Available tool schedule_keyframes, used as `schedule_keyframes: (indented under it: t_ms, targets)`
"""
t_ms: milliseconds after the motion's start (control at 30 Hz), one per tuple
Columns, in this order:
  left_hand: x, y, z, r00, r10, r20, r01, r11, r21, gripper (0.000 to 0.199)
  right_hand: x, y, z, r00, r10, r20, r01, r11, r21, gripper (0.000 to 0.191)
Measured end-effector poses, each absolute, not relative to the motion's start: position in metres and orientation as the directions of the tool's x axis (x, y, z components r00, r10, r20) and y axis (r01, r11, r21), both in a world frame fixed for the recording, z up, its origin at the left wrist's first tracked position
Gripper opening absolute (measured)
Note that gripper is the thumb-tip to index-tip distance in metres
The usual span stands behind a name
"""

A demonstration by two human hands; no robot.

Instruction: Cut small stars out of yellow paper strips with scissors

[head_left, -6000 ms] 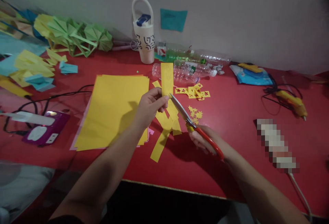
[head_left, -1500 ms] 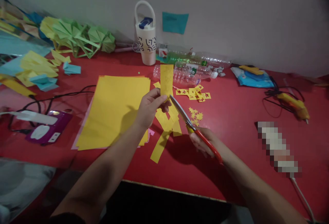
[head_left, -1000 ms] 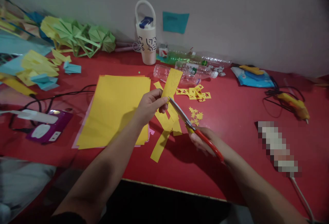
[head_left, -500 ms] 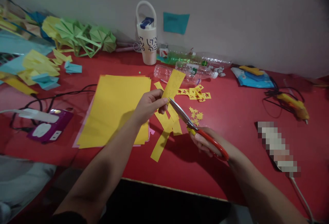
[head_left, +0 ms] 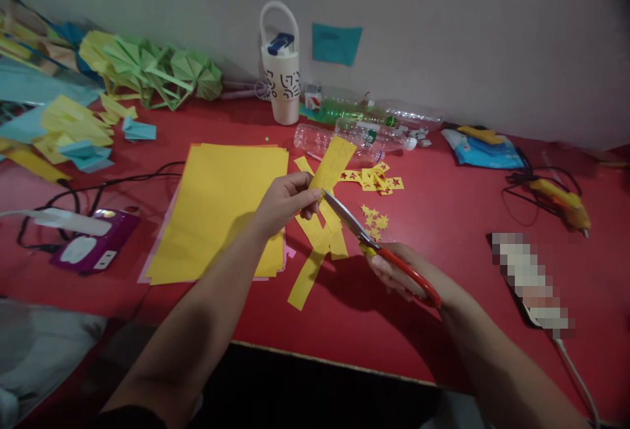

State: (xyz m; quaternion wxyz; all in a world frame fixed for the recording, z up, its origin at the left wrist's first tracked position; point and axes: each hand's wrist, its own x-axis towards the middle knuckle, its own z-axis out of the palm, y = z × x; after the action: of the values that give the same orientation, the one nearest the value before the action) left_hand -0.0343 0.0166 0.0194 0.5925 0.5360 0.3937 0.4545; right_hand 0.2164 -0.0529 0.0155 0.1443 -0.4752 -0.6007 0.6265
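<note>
Between the thumb and fingers of my left hand [head_left: 288, 201] is a yellow paper strip [head_left: 335, 161], tilted up to the right, with faint marks on it. My right hand [head_left: 396, 268] grips red-handled scissors [head_left: 411, 276]. Their blade tips touch or nearly touch the strip's lower end beside my left thumb. Below lie more yellow strips [head_left: 308, 281], partly crossing one another. Small yellow stars [head_left: 378, 222] are heaped right of the blades, and strips with star-shaped holes [head_left: 381, 178] lie behind them.
A stack of yellow sheets [head_left: 221, 206] lies at left of centre. Farther left is a purple power strip [head_left: 93, 242]. A white tumbler [head_left: 285, 84] and plastic bottles [head_left: 354, 134] stand or lie along the wall. At right are a glue gun [head_left: 561, 203] and a blurred-out device [head_left: 531, 285].
The scissors and my right hand have shifted very slightly, down and to the right at the handles. My left hand keeps its hold on the strip, almost unmoved.
</note>
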Motion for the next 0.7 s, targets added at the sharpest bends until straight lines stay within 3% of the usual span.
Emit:
schedule_keyframes:
  t_ms: [267, 700]
  targets:
    - [-0.029, 0.015, 0.017, 0.289, 0.957, -0.028, -0.181, 0.083, 0.980, 0.017, 0.207, -0.055, 0.005, -0.507, 0.791, -0.342, 0.294, -0.215, -0.931, 0.059]
    - [-0.022, 0.012, 0.021, 0.143, 0.987, 0.066, -0.285, -0.023, 0.958, 0.012, 0.204, -0.056, 0.007, -0.502, 0.801, -0.326, 0.317, -0.180, -0.931, 0.059]
